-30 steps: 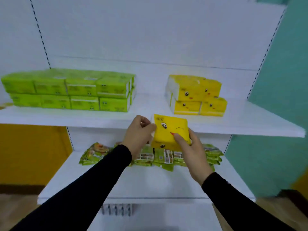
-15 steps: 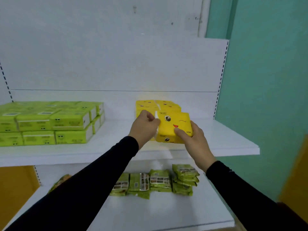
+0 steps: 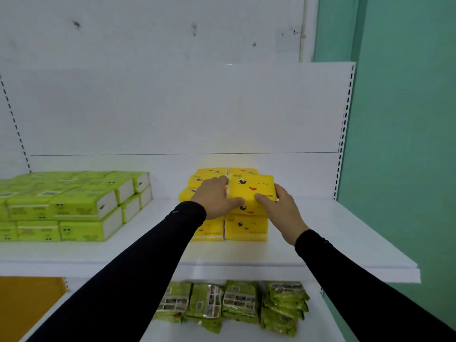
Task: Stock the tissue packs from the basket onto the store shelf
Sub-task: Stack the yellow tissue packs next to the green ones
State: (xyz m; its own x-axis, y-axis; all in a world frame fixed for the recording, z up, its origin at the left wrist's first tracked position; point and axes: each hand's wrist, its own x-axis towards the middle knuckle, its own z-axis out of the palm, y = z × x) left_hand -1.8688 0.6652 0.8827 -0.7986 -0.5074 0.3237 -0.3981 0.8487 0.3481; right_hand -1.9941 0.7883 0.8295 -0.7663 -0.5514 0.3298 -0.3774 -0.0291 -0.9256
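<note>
A yellow tissue pack with a winking face (image 3: 251,187) sits on top of the right side of the yellow stack (image 3: 245,229) on the white upper shelf (image 3: 320,233). My left hand (image 3: 216,197) grips its left edge, thumb along the front. My right hand (image 3: 278,204) grips its right edge, thumb on the front face. More yellow packs (image 3: 209,172) lie behind and to the left, partly hidden by my left hand. The basket is out of view.
Green tissue packs (image 3: 74,203) are stacked two high on the left of the same shelf. Green snack bags (image 3: 237,304) lie on the lower shelf (image 3: 246,334). A teal wall (image 3: 407,144) closes the right side; the white back panel (image 3: 172,114) rises behind.
Both hands carried the yellow pack up from below shelf level and forward onto the top of the yellow stack. The camera view rose and moved closer to the upper shelf.
</note>
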